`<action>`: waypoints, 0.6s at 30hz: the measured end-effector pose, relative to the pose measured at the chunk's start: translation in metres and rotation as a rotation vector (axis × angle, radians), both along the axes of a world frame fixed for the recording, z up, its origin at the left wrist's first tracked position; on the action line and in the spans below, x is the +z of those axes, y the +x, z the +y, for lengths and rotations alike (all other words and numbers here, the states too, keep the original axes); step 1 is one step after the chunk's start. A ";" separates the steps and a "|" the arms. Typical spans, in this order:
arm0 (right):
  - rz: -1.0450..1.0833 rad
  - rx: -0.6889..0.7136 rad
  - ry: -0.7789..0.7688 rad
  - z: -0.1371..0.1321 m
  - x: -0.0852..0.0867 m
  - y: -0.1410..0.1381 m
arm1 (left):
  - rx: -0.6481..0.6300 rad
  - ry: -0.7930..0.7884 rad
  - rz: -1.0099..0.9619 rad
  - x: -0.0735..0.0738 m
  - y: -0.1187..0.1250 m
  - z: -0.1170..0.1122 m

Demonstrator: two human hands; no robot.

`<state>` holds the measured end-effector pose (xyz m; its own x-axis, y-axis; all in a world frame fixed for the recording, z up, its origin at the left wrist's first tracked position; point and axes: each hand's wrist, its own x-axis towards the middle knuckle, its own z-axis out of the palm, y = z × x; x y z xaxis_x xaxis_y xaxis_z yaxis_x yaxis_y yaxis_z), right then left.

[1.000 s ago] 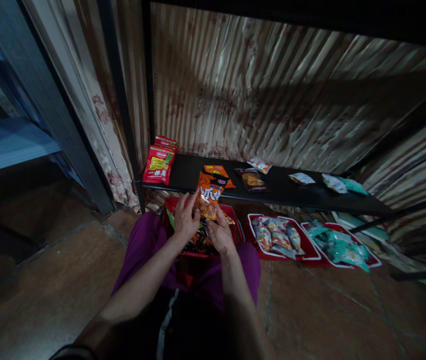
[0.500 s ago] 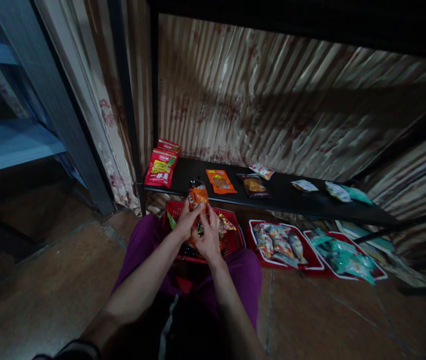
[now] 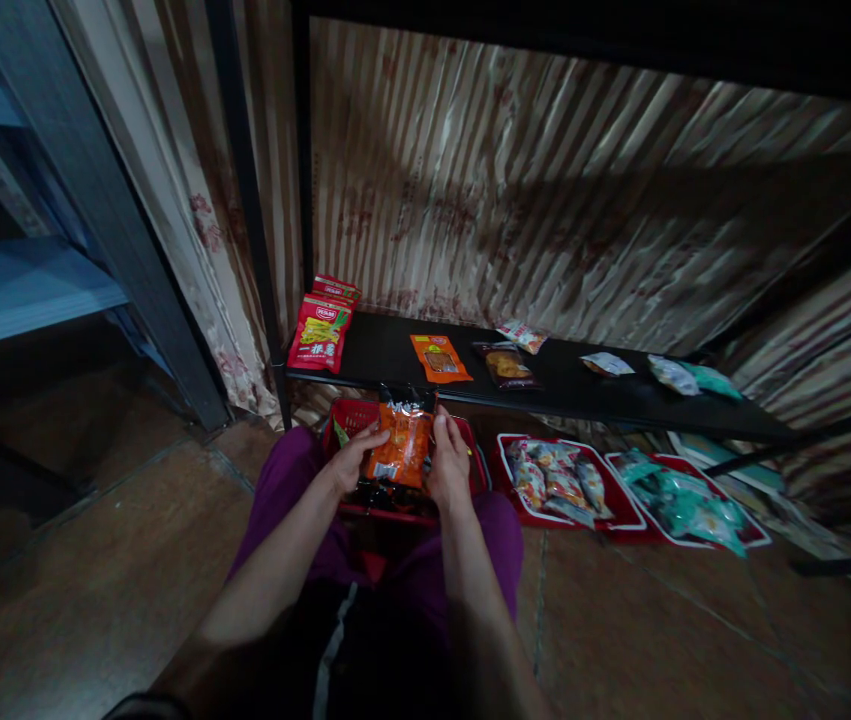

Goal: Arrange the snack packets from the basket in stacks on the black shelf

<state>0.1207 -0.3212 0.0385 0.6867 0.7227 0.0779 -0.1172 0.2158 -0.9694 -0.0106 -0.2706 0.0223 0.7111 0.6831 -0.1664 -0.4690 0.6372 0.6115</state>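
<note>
Between my hands is an orange and black snack packet, held spread out above a red basket. My left hand grips its left side, the thumb lying over the front. On the right edge, my right hand is closed with its thumb up. Much of the basket's content is hidden behind the packet and hands. Just beyond, on a low black shelf, lies a flat orange snack packet, with a dark brown packet to its right.
Red snack packets lean at the shelf's left end, by a black post. Small packets lie farther right. On the tiled floor stand a red basket of white-orange packets and one of green packets. A striped curtain hangs behind.
The orange and black packet was bunched narrow between my hands; now it is spread flat with its front showing. My hands have moved apart to its two sides.
</note>
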 end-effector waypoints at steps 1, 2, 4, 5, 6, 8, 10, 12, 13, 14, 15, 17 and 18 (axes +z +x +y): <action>0.092 0.016 0.009 0.001 0.001 0.002 | -0.034 0.011 0.012 -0.002 -0.001 -0.002; 0.165 0.028 0.018 0.001 0.002 0.003 | -0.062 0.024 0.023 -0.002 -0.001 -0.004; 0.251 0.041 0.039 0.000 0.004 0.004 | -0.105 0.062 0.037 -0.002 0.000 -0.007; 0.277 0.038 0.050 -0.001 0.005 0.004 | -0.114 0.084 0.039 0.000 0.000 -0.008; 0.300 0.030 0.059 -0.002 0.006 0.004 | -0.108 0.106 0.039 0.003 0.001 -0.008; 0.344 -0.003 0.071 -0.002 0.006 0.003 | -0.054 0.144 0.041 0.009 0.003 -0.008; 0.370 -0.016 0.073 -0.003 0.006 0.002 | 0.040 0.187 0.050 0.016 0.006 -0.007; 0.372 0.009 0.076 -0.003 0.006 0.001 | 0.149 0.226 0.071 0.020 0.010 -0.005; 0.367 0.023 0.081 -0.003 0.006 0.000 | 0.199 0.238 0.083 0.022 0.012 -0.004; 0.358 0.036 0.089 -0.002 0.006 -0.001 | 0.246 0.241 0.095 0.022 0.014 -0.003; 0.349 0.046 0.096 -0.002 0.007 -0.002 | 0.287 0.235 0.106 0.022 0.016 -0.002; 0.336 0.053 0.098 -0.002 0.007 -0.003 | 0.345 0.221 0.125 0.020 0.020 0.000; 0.335 0.050 0.091 -0.001 0.007 -0.003 | 0.367 0.215 0.134 0.019 0.021 0.000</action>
